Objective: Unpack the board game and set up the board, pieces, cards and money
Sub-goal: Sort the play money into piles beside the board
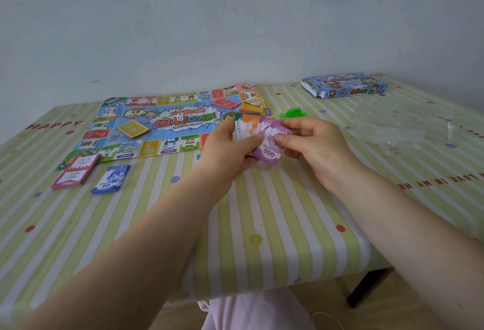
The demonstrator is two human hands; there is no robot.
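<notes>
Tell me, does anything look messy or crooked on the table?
A little. The game board lies at a slant on the table, with its far right corner lifting. The game box sits open-ended at the far right. Nothing looks spilled or broken.

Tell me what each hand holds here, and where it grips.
The left hand holds a fanned stack of play money by its lower left edge. The right hand pinches the front purple 500 note at its right edge.
</notes>
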